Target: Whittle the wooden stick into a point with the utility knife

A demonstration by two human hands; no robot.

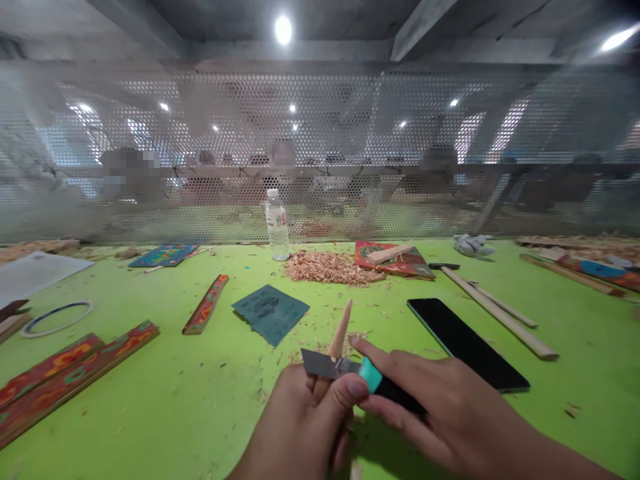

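On the near side of a dark green sheet (271,313) on the table (200,407), the left hand (300,420) had its fingers closed around the lower part of a pointed wooden stick (341,327). Its thumb pressed by the turquoise collar of a knife (320,363), whose black handle the fingers of the right hand (440,400) were clamped on. The blade crossed in front of the stick; whether its edge touched the wood, I could not tell. Two painted strips (80,387) lay to the near left of the sheet, a black phone (465,343) to its right, and another painted strip (207,303) just left of it. Beyond the sheet were a heap of shavings (330,269), a red painted board (417,261) farther right, and an upright bottle (277,230). Farthest beyond it stood a perforated metal screen (320,140).
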